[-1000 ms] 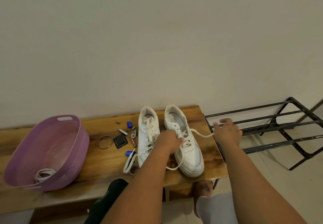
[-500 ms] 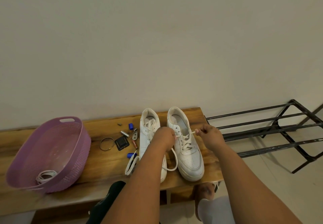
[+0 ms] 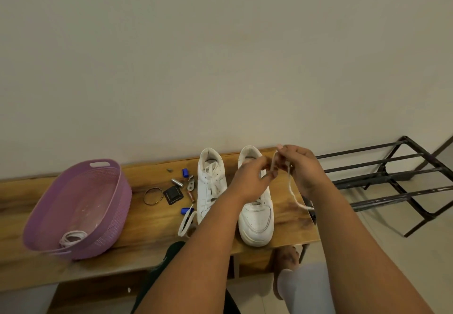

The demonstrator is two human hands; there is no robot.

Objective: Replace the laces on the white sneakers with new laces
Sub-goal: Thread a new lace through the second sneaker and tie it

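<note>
On the wooden worktop [image 3: 152, 225], lying side by side with long axes running from near edge to wall, toes pointing toward the camera and heels toward the wall: left sneaker [image 3: 209, 186], with loose laces across its tongue, and right sneaker [image 3: 256, 218]. Hovering above the right sneaker's opening, left hand [image 3: 250, 178] and right hand [image 3: 302, 166], forearms reaching in from below, both pinching a white lace [image 3: 293, 192] between thumb and fingertips. Trailing down from the right hand, curving toward the worktop's right edge. Sitting far left, a purple basket [image 3: 107, 215] holding coiled white laces [image 3: 72, 237]. Lying left of the left sneaker, a flat lace loop [image 3: 186, 221].
</note>
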